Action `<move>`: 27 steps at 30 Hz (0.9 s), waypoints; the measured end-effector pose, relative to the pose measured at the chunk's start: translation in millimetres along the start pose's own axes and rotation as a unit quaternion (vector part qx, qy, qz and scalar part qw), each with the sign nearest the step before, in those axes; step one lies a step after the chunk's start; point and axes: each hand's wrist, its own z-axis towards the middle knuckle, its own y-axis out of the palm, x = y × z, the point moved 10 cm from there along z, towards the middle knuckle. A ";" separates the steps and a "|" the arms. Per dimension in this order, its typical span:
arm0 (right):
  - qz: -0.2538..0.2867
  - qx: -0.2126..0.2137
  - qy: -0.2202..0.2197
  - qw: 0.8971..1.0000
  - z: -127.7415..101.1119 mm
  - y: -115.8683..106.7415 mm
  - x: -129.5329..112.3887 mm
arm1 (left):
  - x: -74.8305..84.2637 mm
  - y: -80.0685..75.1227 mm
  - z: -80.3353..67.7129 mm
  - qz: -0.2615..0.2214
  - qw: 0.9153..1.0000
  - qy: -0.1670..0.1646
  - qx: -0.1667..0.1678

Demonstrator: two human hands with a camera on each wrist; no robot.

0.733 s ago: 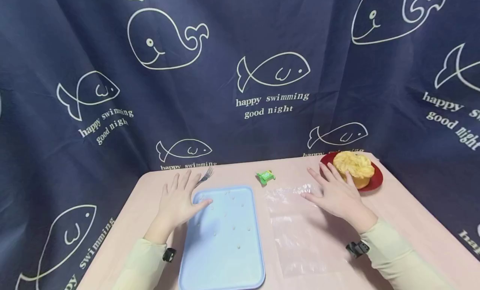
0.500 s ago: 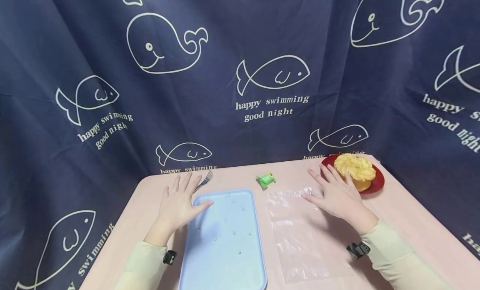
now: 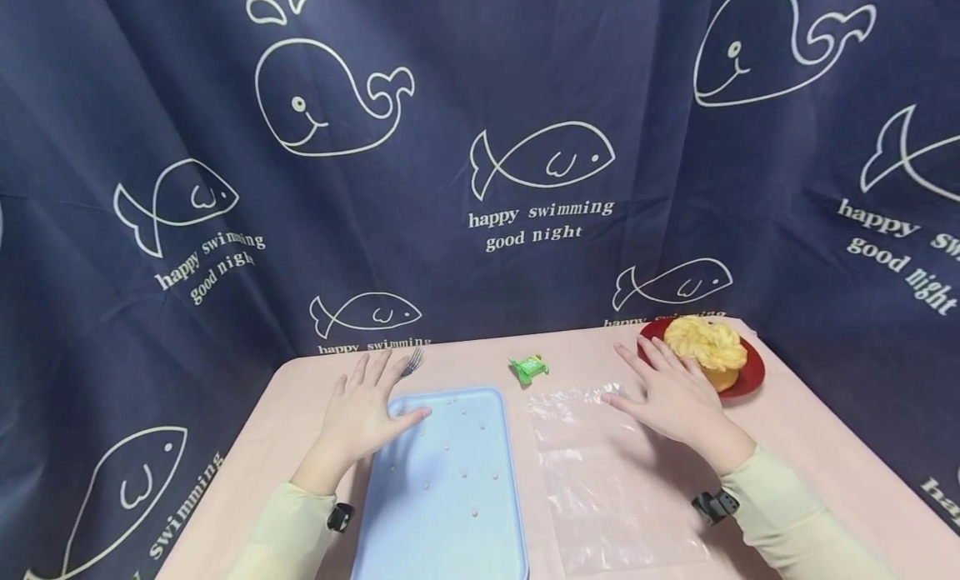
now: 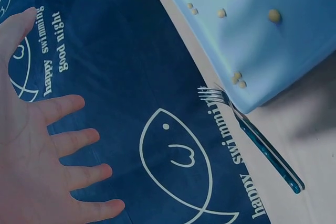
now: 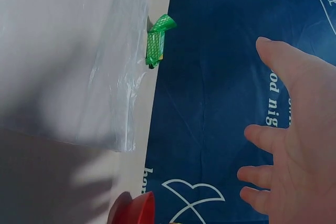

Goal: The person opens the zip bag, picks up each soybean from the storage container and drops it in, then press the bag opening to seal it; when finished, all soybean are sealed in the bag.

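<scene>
My left hand (image 3: 358, 417), fingers spread and holding nothing, hovers over the left edge of a light blue tray (image 3: 442, 530). Several small round beige pellets (image 4: 274, 16) lie scattered on the tray. A fork (image 4: 268, 153) with a dark green handle lies beside the tray's far left corner, partly behind my left hand in the head view. My right hand (image 3: 678, 405), also spread and holding nothing, is above the right part of a clear plastic bag (image 3: 585, 480). Just beyond its fingertips, a bread bun (image 3: 705, 344) sits on a red plate (image 3: 753, 378).
A green wrapped candy (image 3: 529, 368) lies near the back edge of the pink table (image 3: 255, 447), between tray and plate. Behind the table hangs a dark blue curtain (image 3: 442, 255) with white fish and whale drawings.
The head view has tilted up slightly, so table and things sit lower in it. Both hands keep nearly the same spread pose; nothing has been picked up.
</scene>
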 end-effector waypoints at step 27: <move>0.165 0.016 -0.065 0.984 24.9 9.9 10.0 | 71.9 53.7 65.2 -0.241 0.968 0.051 -0.050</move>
